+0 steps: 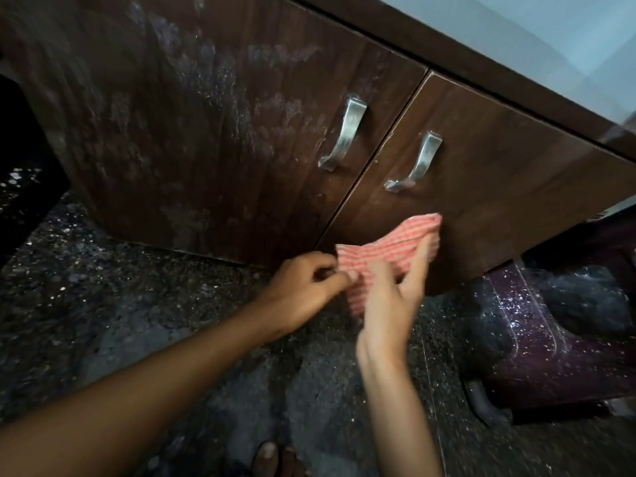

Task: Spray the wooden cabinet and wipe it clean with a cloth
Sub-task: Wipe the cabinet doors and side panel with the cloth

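A dark wooden cabinet (213, 139) with two doors fills the upper view; its left door is streaked with pale wet smears, while the right door (499, 187) looks plain. Each door carries a curved metal handle (344, 132). A pink-and-white striped cloth (389, 251) hangs in front of the right door's lower edge. My left hand (303, 290) pinches the cloth's lower left corner. My right hand (395, 304) grips the cloth from the near side, fingers reaching up into its folds. No spray bottle is in view.
The floor is dark speckled stone (137, 304). A dark purple glittery object (537, 339) lies on the floor at the right, under the cabinet's corner. A pale countertop (516, 46) runs above the doors. My toes (272, 459) show at the bottom edge.
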A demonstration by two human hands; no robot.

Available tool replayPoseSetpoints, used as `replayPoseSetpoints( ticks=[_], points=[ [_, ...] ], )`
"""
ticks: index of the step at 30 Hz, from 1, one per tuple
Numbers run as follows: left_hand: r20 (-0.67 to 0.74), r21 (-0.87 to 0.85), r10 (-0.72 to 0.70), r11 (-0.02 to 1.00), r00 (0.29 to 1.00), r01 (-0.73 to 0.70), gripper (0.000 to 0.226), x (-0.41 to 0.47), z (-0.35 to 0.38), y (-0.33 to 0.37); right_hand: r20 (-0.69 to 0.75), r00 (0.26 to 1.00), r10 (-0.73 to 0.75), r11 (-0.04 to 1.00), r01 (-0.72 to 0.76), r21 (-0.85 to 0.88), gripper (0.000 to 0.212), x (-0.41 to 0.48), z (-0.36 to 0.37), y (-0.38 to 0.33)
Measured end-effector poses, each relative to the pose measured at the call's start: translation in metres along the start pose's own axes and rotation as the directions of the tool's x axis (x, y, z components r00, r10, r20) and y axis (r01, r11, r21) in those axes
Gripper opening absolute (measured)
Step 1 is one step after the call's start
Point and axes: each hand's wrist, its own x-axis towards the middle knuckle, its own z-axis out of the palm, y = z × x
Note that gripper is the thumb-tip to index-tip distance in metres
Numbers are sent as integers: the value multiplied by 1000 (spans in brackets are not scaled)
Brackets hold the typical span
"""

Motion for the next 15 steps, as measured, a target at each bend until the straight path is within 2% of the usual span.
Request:
replayPoseSetpoints(
  ticks=[3, 4, 6, 10, 11, 13, 14, 15],
  points=[
    [139, -69, -77, 994, 987, 87, 13, 0, 7, 5, 52, 988, -146, 985, 150, -87, 79, 12, -8, -4],
    [152, -76, -82, 993, 985, 94, 12, 0, 7, 5, 106, 969, -222, 956, 238, -172, 78, 19, -9, -8],
    [154, -63, -99, 992, 983, 110, 15, 1, 3, 1, 139, 949, -283, 892, 314, -326, 76, 33, -6, -6],
    [199, -6, -139, 990, 970, 143, 16, -1, -10, -3, 149, 897, -416, 640, 406, -652, 62, 46, -10, -2],
    [211, 3, -141, 990, 967, 144, 16, -2, -12, -5, 171, 888, -427, 600, 419, -681, 58, 49, -13, -5],
    [223, 19, -137, 990, 965, 136, 14, -2, -15, -8, 188, 864, -468, 602, 467, -648, 52, 61, -19, -13],
    [223, 15, -133, 991, 966, 133, 15, -3, -17, -9, 202, 830, -519, 587, 519, -621, 56, 69, -23, -14],
    [218, 10, -130, 991, 967, 131, 17, -2, -17, -10, 259, 774, -578, 513, 591, -622, 58, 77, -28, -14]
  ],
)
